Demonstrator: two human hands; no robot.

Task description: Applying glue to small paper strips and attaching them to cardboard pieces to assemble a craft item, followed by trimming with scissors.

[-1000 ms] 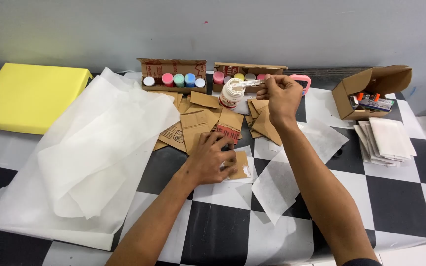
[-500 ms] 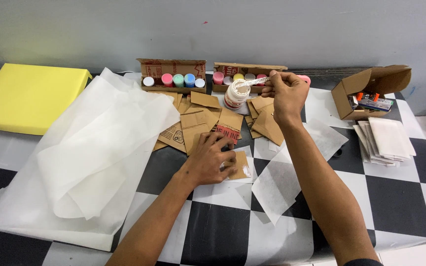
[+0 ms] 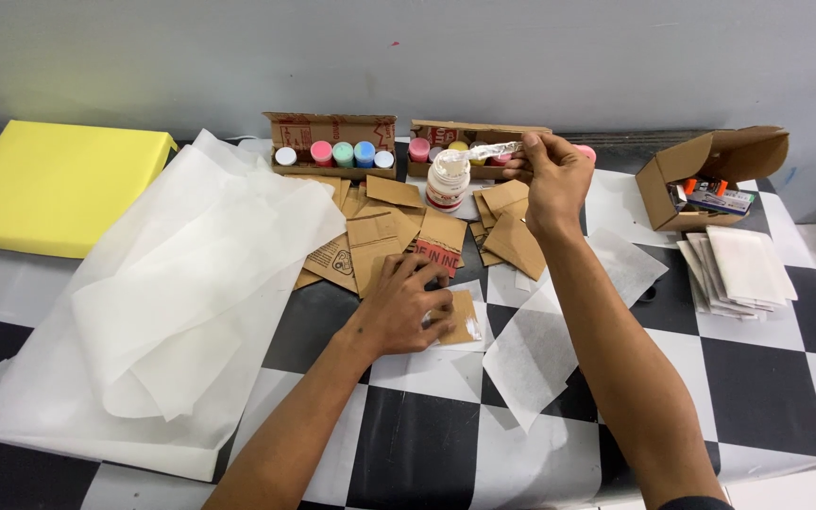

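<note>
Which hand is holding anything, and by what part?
Right hand pinches a white-smeared stick by its right end, above the white jar. Left hand only presses a cardboard piece flat.

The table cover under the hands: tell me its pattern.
The table cover has a black-and-white checkerboard pattern, shown in the head view.

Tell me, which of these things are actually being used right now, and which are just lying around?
In use:
- left hand pressing a small cardboard piece
- right hand holding a glue-coated stick over the white glue jar

Lying about:
- yellow pad
- large white paper sheets
- paint pots
- open cardboard box
- stack of white sheets
</note>
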